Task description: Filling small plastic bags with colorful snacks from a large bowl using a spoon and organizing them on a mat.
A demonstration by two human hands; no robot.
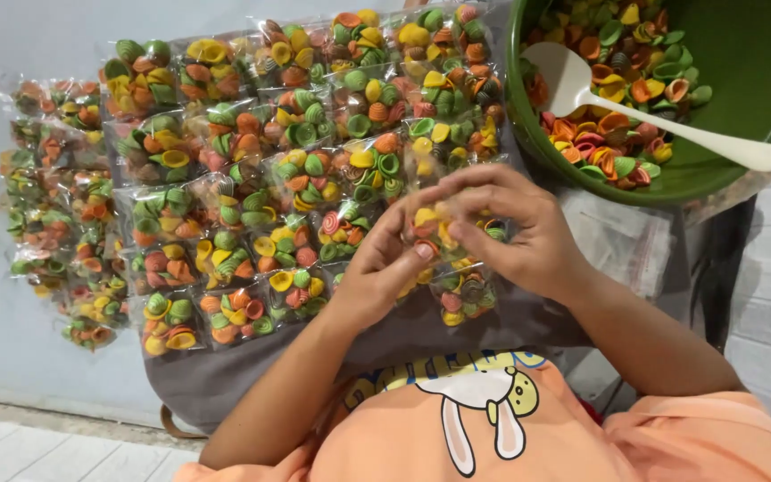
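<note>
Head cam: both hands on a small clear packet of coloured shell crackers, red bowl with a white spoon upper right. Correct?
Not quite: the bowl is green, not red. The head view shows it at upper right with the white spoon resting in it. The rest stands: left hand and right hand both hold the small clear packet of coloured shell crackers.

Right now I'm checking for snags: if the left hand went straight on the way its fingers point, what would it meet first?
The left hand points up and right, straight at the small clear packet of coloured shell crackers it already touches. Just behind that are the right hand's fingers. Depth is hard to judge.
</note>
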